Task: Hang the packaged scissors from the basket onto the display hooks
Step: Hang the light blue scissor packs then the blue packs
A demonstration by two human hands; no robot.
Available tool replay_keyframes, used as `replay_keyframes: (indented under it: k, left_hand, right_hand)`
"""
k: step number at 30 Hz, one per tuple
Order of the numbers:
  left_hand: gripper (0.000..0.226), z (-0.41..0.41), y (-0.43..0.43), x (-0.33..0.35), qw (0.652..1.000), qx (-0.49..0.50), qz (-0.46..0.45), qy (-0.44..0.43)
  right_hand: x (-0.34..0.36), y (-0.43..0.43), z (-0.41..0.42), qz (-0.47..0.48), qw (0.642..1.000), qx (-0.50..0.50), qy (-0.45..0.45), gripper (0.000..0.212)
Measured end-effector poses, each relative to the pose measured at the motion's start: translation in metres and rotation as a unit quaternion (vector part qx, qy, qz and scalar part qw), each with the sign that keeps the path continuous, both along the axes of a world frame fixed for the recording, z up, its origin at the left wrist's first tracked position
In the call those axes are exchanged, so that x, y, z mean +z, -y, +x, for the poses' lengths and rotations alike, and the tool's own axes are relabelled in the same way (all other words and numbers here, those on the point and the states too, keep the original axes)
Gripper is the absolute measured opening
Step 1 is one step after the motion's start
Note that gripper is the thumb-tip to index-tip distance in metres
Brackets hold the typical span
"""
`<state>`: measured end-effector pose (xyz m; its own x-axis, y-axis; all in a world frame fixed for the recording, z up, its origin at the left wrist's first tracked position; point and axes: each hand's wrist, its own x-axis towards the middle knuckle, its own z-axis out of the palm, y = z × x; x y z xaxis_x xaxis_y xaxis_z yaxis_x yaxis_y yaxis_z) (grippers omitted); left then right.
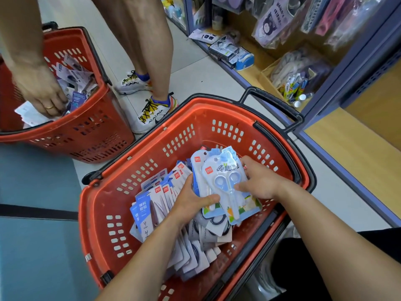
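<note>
Step in hand: You are picking up stock. Nothing seems to be hung yet, so the task looks to be at an early stage.
Left hand: Your left hand (191, 198) grips the left edge of a small bunch of packs (225, 170), with the thumb across the front and the fingers curled underneath.
Right hand: Your right hand (258, 181) grips the right edge of the same bunch, with the thumb on the front and the fingers wrapped behind.
Held packs: The bunch is inside the basket, just above the heap. Its top card shows pale blue scissors (227, 183) under clear plastic. You cannot tell how many packs are in it.
Near basket: A red basket (184, 120) with a black rim stands on the floor in front of you. It holds a heap of scissors packs (156, 205), white and blue cards overlapping and leaning left. More lie beneath the bunch.
Next move: Lift the bunch clear of the rim and turn to the shelving (358, 137) on your right. Hanging will likely need one hand to hold the bunch while the other threads each card's top hole.
Hooks: None can be made out. Bagged goods (271, 22) hang at upper right.
Far basket: A second red basket (93, 131) at upper left holds mixed small packets. Another person's hand (43, 92) reaches into it.
</note>
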<state>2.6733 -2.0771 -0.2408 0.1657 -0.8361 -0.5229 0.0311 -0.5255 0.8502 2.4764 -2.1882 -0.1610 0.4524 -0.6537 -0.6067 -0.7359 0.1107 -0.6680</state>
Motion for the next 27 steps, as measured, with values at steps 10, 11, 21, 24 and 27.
replay_keyframes:
  k: [10,11,21,24,27]
  left_hand:
    - [0.075,-0.010,0.001,0.010,0.997,-0.021,0.010,0.075]
    - [0.073,-0.009,0.002,0.013,0.997,-0.009,0.003,0.076]
    - [0.066,0.011,0.015,0.107,0.990,0.048,-0.109,0.080]
    - [0.065,-0.001,0.017,0.141,0.985,0.043,-0.153,0.065]
    - [0.068,-0.022,0.023,0.180,0.977,0.028,-0.205,0.048]
  right_hand:
    - [0.020,0.006,-0.017,-0.053,0.956,-0.201,0.208,0.023]
    - [0.025,0.006,-0.019,-0.060,0.946,-0.222,0.230,0.018]
    - [0.078,-0.013,-0.053,-0.110,0.885,-0.308,0.332,0.011]
    - [0.094,-0.024,-0.065,-0.139,0.868,-0.327,0.347,0.010]
    - [0.121,-0.036,-0.087,-0.171,0.847,-0.348,0.362,0.010]
